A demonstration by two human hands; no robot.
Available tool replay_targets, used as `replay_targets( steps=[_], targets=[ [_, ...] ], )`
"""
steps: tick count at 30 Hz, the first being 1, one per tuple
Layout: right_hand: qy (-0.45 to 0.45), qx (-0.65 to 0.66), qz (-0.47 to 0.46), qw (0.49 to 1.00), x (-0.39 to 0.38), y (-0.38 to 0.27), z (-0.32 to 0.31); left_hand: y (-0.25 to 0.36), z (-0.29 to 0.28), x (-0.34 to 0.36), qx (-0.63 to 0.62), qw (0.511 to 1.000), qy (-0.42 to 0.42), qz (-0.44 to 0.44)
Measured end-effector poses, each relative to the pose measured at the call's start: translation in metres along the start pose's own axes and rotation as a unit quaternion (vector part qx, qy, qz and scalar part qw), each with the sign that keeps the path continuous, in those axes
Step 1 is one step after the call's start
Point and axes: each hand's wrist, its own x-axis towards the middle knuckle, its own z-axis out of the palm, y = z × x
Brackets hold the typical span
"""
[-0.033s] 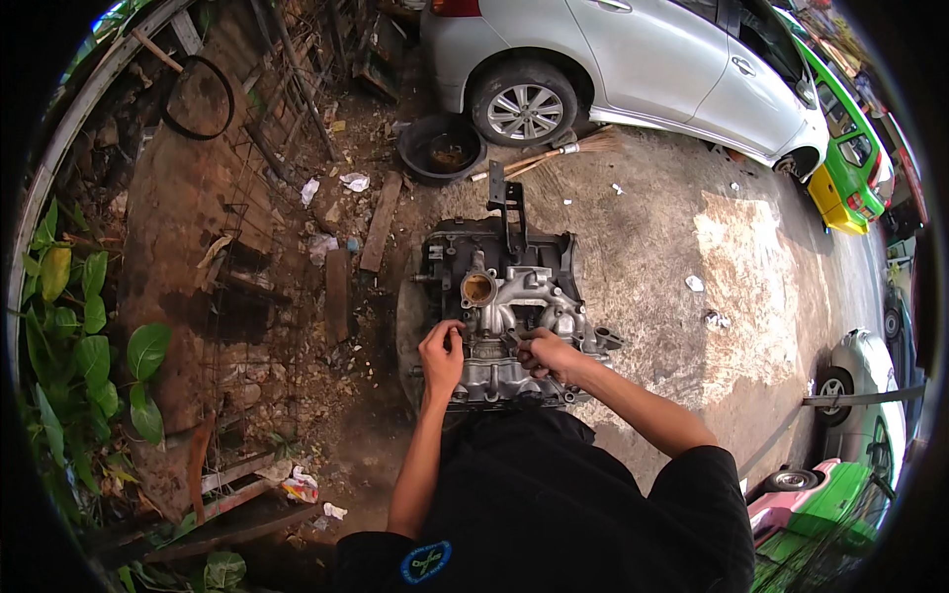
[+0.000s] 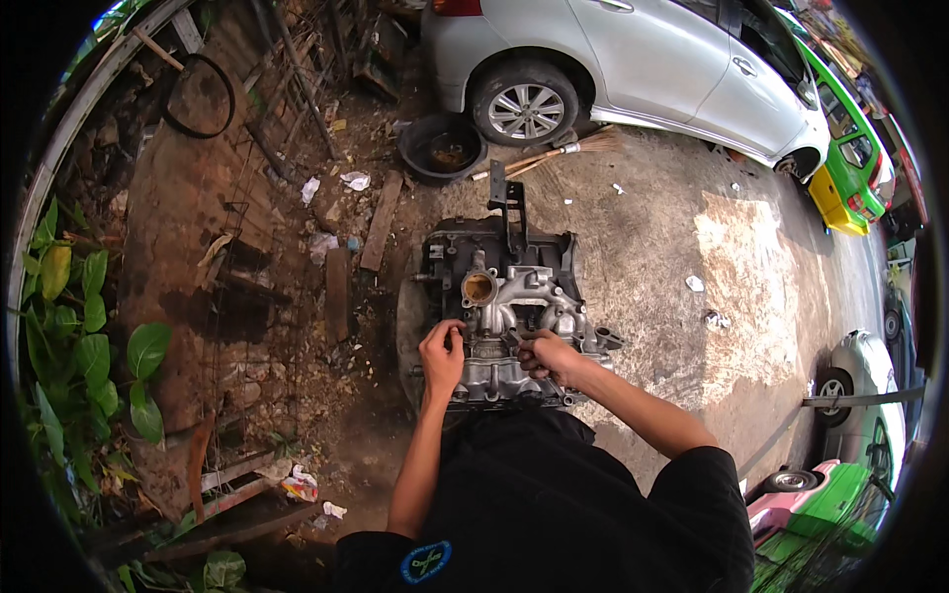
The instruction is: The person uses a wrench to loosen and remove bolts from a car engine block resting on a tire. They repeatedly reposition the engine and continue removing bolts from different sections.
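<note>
In front of my body lies a grey metal engine [image 2: 514,371] with cast pipes and a round port [image 2: 479,288] that is brown inside. At its left side is my left hand [image 2: 442,356], fingers curled and fingertips against the metal; whatever they pinch, if anything, is too small to make out. Over the engine's right half my right hand [image 2: 550,358] is closed around a slim metal wrench [image 2: 513,338]. One end of that tool pokes out beyond the fingers toward the middle of the engine. Most of its length is covered by the hand.
A black upright bracket [image 2: 510,212] rises from the engine's far side. Beyond it are a black rubber tub [image 2: 410,148], a broom [image 2: 583,145] and a silver car [image 2: 633,69]. Wood planks [image 2: 338,295] and litter lie to the left, near leafy plants [image 2: 94,366].
</note>
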Motion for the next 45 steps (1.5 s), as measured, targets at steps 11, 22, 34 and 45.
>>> replay_targets(
  steps=[11,22,34,45],
  targets=[
    [0.057,-0.035,-0.047,0.997,-0.011,0.001,-0.009,-0.004,0.002,0.009,0.004,1.000,-0.009,0.012],
    [0.006,-0.115,-0.048,0.992,-0.003,-0.005,-0.030,-0.002,0.003,0.009,0.005,1.000,-0.003,0.012],
    [0.105,-0.635,-0.297,0.706,0.025,-0.039,-0.043,-0.003,0.003,0.009,0.012,1.000,-0.004,0.010],
    [0.058,-0.673,-0.257,0.691,0.038,-0.040,-0.049,-0.002,0.001,0.010,0.009,1.000,-0.020,-0.015]
  ],
)
